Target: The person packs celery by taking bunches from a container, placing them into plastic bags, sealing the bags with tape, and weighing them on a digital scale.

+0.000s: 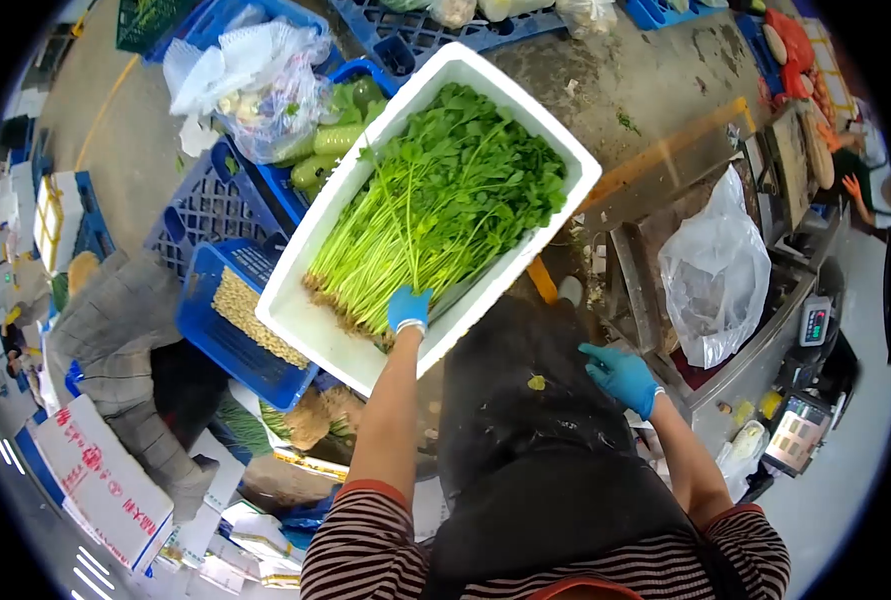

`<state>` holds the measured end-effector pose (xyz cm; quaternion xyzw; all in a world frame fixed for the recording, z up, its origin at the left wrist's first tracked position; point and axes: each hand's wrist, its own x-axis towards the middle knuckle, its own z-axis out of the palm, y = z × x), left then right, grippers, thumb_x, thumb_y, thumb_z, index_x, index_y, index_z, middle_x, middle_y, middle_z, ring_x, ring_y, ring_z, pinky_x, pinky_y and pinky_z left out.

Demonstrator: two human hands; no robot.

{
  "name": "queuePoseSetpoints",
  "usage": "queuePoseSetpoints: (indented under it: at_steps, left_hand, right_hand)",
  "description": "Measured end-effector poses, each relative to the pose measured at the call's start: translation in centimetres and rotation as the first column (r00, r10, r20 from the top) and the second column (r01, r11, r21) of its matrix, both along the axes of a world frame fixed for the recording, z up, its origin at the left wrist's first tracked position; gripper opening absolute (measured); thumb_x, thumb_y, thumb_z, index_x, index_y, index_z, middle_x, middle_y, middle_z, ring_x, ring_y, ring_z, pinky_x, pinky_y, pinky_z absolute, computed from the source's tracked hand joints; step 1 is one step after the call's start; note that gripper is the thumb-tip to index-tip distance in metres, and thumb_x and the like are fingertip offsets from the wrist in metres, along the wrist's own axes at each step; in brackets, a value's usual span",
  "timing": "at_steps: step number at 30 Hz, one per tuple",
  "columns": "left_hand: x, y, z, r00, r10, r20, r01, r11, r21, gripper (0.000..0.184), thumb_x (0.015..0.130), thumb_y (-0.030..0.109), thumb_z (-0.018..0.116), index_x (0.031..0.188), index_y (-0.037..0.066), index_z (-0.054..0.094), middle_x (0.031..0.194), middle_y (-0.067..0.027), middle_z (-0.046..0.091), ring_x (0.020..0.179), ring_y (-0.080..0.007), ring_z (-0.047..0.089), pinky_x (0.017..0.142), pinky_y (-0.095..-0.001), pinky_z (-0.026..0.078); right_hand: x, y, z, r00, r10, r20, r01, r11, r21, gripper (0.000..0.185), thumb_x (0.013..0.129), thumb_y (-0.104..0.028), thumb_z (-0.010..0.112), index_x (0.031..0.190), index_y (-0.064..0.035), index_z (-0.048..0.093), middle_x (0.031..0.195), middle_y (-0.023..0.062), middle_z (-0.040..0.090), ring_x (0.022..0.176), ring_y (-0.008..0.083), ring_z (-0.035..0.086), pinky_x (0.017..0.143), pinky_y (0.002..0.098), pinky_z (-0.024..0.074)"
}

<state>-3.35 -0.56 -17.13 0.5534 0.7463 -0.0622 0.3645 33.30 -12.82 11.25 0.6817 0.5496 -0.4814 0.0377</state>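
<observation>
A white foam box (283, 290) holds a thick layer of green leafy celery (455, 190), its leaves toward the far right and its root ends toward the near left. My left hand (410, 308), in a blue glove, reaches into the box with its fingers closed around some lower stems; the fingertips are partly hidden. To the right of the black apron (525, 420), my right hand (622, 379), also gloved in blue, hangs in the air. Its fingers are apart and nothing is in them.
Left of the box stands a blue crate (250, 360) with pale beans or nuts. Beyond it are green gourds (335, 140) and a bagged bundle (265, 90). On the right, a clear plastic bag (715, 270) lies beside a scale (814, 322). Another person's hand (851, 186) shows far right.
</observation>
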Motion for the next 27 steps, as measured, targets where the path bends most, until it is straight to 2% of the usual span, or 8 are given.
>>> queuePoseSetpoints:
  at_steps: [4, 5, 12, 13, 17, 23, 26, 27]
  left_hand:
    - [0.4, 0.8, -1.4, 0.998, -0.029, -0.057, 0.035, 0.994, 0.108, 0.02, 0.081, 0.024, 0.065, 0.086, 0.005, 0.066, 0.088, -0.0177, 0.066, 0.083, -0.0386, 0.064, 0.073, -0.0488, 0.05]
    - [-0.3, -0.2, -1.0, 0.992, -0.068, -0.105, 0.101, 0.932, 0.348, 0.009, 0.081, 0.014, 0.062, 0.086, 0.008, 0.066, 0.085, -0.0157, 0.065, 0.078, -0.0351, 0.064, 0.068, -0.0463, 0.051]
    - [-13.3, -6.5, 2.9, 0.933, -0.24, -0.269, 0.302, 0.928, 0.219, 0.013, 0.08, 0.008, 0.063, 0.092, 0.01, 0.063, 0.088, -0.0118, 0.065, 0.074, -0.0286, 0.066, 0.063, -0.0395, 0.053]
    - [-13.8, -6.2, 3.3, 0.894, -0.359, -0.269, 0.362, 0.931, -0.041, 0.035, 0.081, 0.004, 0.062, 0.116, 0.01, 0.061, 0.107, -0.0139, 0.064, 0.08, -0.0271, 0.065, 0.065, -0.0374, 0.053]
    - [-10.3, -3.7, 3.3, 0.679, -0.66, -0.321, 0.662, 0.74, -0.122, 0.088, 0.077, -0.004, 0.063, 0.153, 0.022, 0.027, 0.145, -0.0131, 0.043, 0.094, -0.0234, 0.063, 0.069, -0.0312, 0.052]
    - [-8.6, -1.2, 0.1, 0.805, -0.472, -0.36, 0.455, 0.88, -0.135, 0.081, 0.078, 0.001, 0.062, 0.151, 0.019, 0.032, 0.146, -0.0147, 0.043, 0.112, -0.0284, 0.056, 0.086, -0.0373, 0.048]
    - [-6.9, 1.3, 1.9, 0.934, -0.242, -0.263, 0.242, 0.97, -0.034, 0.085, 0.08, 0.009, 0.066, 0.154, 0.019, 0.024, 0.152, -0.0153, 0.033, 0.129, -0.0338, 0.044, 0.101, -0.0428, 0.04]
    - [-6.4, 2.1, 2.6, 0.951, -0.192, -0.242, 0.201, 0.979, 0.014, 0.086, 0.082, 0.011, 0.067, 0.154, 0.019, 0.021, 0.154, -0.0154, 0.03, 0.131, -0.0347, 0.042, 0.102, -0.0436, 0.039]
  right_hand:
    - [-4.8, 7.3, -0.7, 0.987, 0.149, 0.056, -0.151, 0.988, 0.038, 0.039, 0.093, -0.029, 0.057, 0.13, -0.0157, 0.056, 0.108, 0.0165, 0.065, 0.094, 0.0367, 0.063, 0.08, 0.046, 0.0509]
    - [-5.7, 9.1, -0.9, 0.981, 0.182, 0.074, -0.186, 0.981, 0.047, 0.039, 0.093, -0.029, 0.057, 0.13, -0.0155, 0.056, 0.106, 0.0162, 0.065, 0.093, 0.0367, 0.063, 0.079, 0.046, 0.051]
    - [-13.6, 16.7, -7.8, 0.874, 0.477, -0.087, -0.442, 0.858, 0.26, 0.035, 0.092, -0.023, 0.061, 0.126, -0.0153, 0.061, 0.094, 0.0125, 0.067, 0.081, 0.0326, 0.064, 0.072, 0.0408, 0.0527]
    - [-15.8, 18.8, -8.4, 0.844, 0.512, -0.159, -0.459, 0.844, 0.279, 0.032, 0.093, -0.024, 0.06, 0.123, -0.0147, 0.063, 0.094, 0.0127, 0.067, 0.081, 0.0326, 0.065, 0.072, 0.0407, 0.0529]
    - [-22.3, 28.4, -17.2, 0.949, 0.31, -0.057, -0.237, 0.819, 0.522, 0.024, 0.093, -0.031, 0.059, 0.098, -0.0085, 0.066, 0.087, 0.014, 0.067, 0.077, 0.0338, 0.065, 0.07, 0.0423, 0.0526]
    - [-24.0, 35.6, -29.0, 0.897, 0.282, 0.339, -0.382, 0.882, 0.277, 0.034, 0.088, -0.037, 0.064, 0.089, -0.0027, 0.066, 0.087, 0.0168, 0.068, 0.077, 0.0353, 0.066, 0.069, 0.0428, 0.0529]
    - [-23.2, 35.2, -30.6, 0.938, 0.232, 0.257, -0.318, 0.87, 0.377, 0.031, 0.087, -0.033, 0.066, 0.092, -0.0022, 0.067, 0.084, 0.0152, 0.068, 0.073, 0.0324, 0.066, 0.067, 0.0412, 0.0526]
    - [-22.3, 35.4, -29.7, 0.997, 0.046, -0.054, -0.032, 0.975, 0.221, 0.031, 0.087, -0.031, 0.067, 0.094, -0.0011, 0.067, 0.082, 0.0138, 0.068, 0.07, 0.0281, 0.066, 0.066, 0.0379, 0.0525]
